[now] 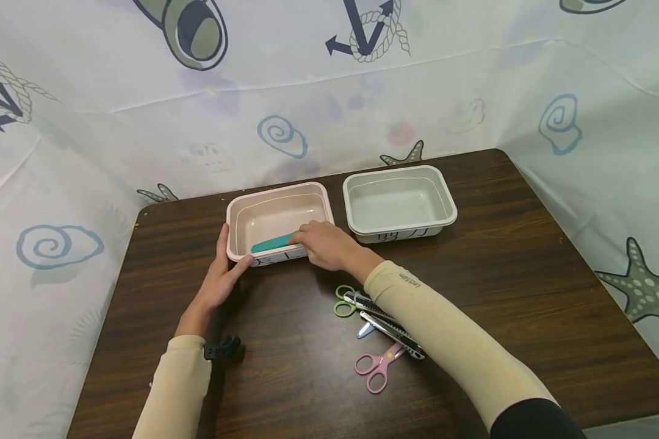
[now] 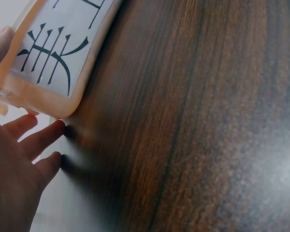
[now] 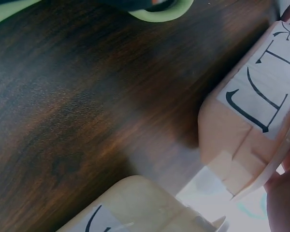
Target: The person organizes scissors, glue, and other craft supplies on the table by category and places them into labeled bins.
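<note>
A pink plastic bin (image 1: 274, 214) stands at the back left of the table, a paper label with black characters on its front. My left hand (image 1: 218, 281) holds its front left corner, thumb at the rim and fingers along the outer side. Over the front rim, my right hand (image 1: 329, 246) pinches the right end of a teal utility knife (image 1: 271, 244), which lies along the inside of the front wall. In the right wrist view that hand is mostly cut off, beside the bin's label (image 3: 261, 101).
A grey-white bin (image 1: 398, 207) with a label stands right of the pink one. Below my right forearm lie green-handled scissors (image 1: 345, 309), metal utility knives (image 1: 390, 332), a small blue-tipped piece (image 1: 365, 330) and pink scissors (image 1: 378, 369). A patterned curtain (image 1: 329, 91) hangs behind the table.
</note>
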Motion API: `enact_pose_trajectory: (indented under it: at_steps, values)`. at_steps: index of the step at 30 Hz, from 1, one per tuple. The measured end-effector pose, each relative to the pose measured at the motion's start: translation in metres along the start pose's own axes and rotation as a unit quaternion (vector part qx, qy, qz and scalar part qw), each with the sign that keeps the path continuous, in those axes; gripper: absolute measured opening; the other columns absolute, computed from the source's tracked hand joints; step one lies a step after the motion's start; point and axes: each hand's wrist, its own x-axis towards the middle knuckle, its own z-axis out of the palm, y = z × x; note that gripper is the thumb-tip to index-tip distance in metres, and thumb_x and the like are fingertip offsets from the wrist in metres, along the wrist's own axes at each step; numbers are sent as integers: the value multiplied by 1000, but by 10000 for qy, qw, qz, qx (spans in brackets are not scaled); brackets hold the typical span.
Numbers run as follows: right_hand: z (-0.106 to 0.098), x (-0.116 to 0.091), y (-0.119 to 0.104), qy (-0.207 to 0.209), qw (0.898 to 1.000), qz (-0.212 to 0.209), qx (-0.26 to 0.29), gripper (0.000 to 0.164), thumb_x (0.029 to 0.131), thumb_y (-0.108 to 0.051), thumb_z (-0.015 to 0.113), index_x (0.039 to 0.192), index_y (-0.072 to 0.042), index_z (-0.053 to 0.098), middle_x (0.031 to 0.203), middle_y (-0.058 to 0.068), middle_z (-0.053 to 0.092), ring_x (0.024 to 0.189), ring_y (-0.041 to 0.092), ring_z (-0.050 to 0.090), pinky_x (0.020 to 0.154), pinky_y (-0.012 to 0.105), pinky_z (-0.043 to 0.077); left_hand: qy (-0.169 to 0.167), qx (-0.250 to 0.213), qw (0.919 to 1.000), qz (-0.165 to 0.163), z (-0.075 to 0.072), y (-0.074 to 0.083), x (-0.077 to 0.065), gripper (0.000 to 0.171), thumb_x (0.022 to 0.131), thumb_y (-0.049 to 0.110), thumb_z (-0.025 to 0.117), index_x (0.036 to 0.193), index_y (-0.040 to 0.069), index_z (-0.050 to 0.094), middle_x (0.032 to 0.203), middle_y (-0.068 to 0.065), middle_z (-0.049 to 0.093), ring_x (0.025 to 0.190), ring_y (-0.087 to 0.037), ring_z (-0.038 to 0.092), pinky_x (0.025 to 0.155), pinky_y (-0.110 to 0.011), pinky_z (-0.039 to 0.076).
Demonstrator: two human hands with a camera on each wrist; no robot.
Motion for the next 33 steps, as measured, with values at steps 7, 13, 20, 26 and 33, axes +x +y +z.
enact_pose_trajectory:
  at_steps: [7,13,20,26,33]
  values:
    - [0,-15,0,495,9986,-192,-31,33,100,-11,46,125,-20,67,114,-3,64,109,19,56,98,36,38,-50,36,10000,-46,2,23,-9,89,98,20,60,158,13,-6,161,-21,6,142,-44,21,107,-67,18]
    - [-2,-47,-3,1116,9930,-375,11,32,99,-11,51,127,-16,65,123,0,61,117,20,52,105,37,32,-68,-125,9999,69,4,15,-10,89,99,21,59,158,13,-7,162,-20,5,141,-46,21,106,-68,17]
    - [-10,-93,-10,1225,9921,-65,271,40,96,-14,60,136,-14,59,131,5,56,124,23,47,107,41,31,51,-61,9999,115,6,-15,-4,93,97,23,63,158,24,-7,163,-12,7,142,-40,24,107,-65,20]
    - [-7,-138,-15,1125,9900,793,310,44,94,-22,64,138,-16,57,131,4,55,121,24,50,100,45,38,88,-36,9997,219,7,-19,-3,91,98,22,61,158,27,-8,163,-10,7,142,-40,23,107,-65,20]
    - [16,-191,-16,1186,9803,1536,360,43,90,-22,70,132,-14,63,120,3,60,107,23,56,82,43,47,152,62,9996,231,9,-23,-2,91,98,25,62,156,36,-7,164,-5,8,143,-35,24,108,-62,21]
